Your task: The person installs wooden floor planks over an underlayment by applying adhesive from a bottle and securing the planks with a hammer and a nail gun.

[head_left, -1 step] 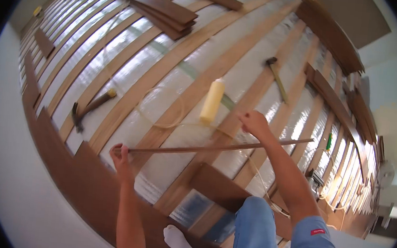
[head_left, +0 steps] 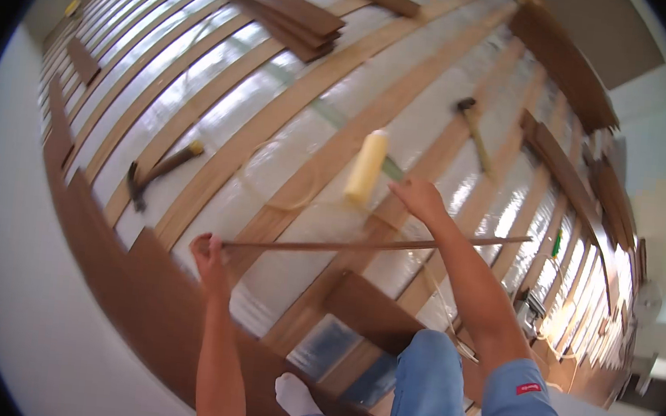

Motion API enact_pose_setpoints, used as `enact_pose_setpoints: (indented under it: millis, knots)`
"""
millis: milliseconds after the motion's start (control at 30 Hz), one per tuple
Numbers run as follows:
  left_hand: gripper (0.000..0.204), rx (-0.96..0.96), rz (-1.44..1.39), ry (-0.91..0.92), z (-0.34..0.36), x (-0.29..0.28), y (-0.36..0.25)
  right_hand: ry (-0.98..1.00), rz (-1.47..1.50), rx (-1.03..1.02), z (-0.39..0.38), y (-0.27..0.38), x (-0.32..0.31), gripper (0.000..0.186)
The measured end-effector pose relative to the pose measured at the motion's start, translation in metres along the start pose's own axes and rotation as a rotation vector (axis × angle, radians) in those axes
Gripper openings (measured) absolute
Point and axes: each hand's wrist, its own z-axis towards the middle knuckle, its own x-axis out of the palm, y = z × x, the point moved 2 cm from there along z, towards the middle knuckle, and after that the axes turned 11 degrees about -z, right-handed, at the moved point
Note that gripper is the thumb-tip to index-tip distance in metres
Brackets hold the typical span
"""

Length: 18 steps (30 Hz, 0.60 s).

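Observation:
A long, narrow brown floorboard (head_left: pixel 329 247) is seen edge-on across my front. My left hand (head_left: pixel 210 259) is closed round its left end. Above the board, near its middle, my right hand (head_left: pixel 420 200) has its fingers curled together; whether anything is in them is hidden. My right forearm passes over the board's right part. Just left of my right hand is a pale yellow squeeze bottle (head_left: pixel 366 167), not touched by it. A hammer (head_left: pixel 162 171) lies on the battens beyond my left hand. Another hammer (head_left: pixel 476 134) rests farther off, past my right hand.
Wooden battens (head_left: pixel 277 126) run over a shiny silvery underlay. Laid brown boards (head_left: pixel 115 267) follow the white wall at left. Stacked boards (head_left: pixel 287 15) lie at the back, more (head_left: pixel 563 66) far right. A pale hose (head_left: pixel 302 197) loops near the bottle. A metal tool (head_left: pixel 530 309) sits at right.
My right hand has moved a little left, closer to the yellow bottle. The left hand keeps its hold on the board's end. The whole view has shifted slightly.

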Motion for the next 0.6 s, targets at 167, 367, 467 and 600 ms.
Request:
enact_pose_setpoints:
  millis: [167, 367, 467, 600]
  knots:
    - [0.028, 0.043, -0.217, 0.063, 0.008, 0.0, 0.0, -0.133, 0.038, 0.176, 0.048, 0.075, 0.095, 0.065]
    - [0.026, 0.004, -0.399, 0.046, 0.012, 0.011, 0.008, -0.056, 0.883, 0.218, 0.006, 0.053, 0.024, 0.059]
    - [0.022, 0.031, -0.323, 0.011, 0.021, 0.014, 0.01, -0.025, 0.905, 0.018, -0.023, 0.049, -0.047, 0.059]
    - [0.023, -0.039, -0.222, -0.007, 0.021, 0.014, 0.009, -0.109, 1.403, -0.235, -0.076, 0.072, -0.085, 0.055]
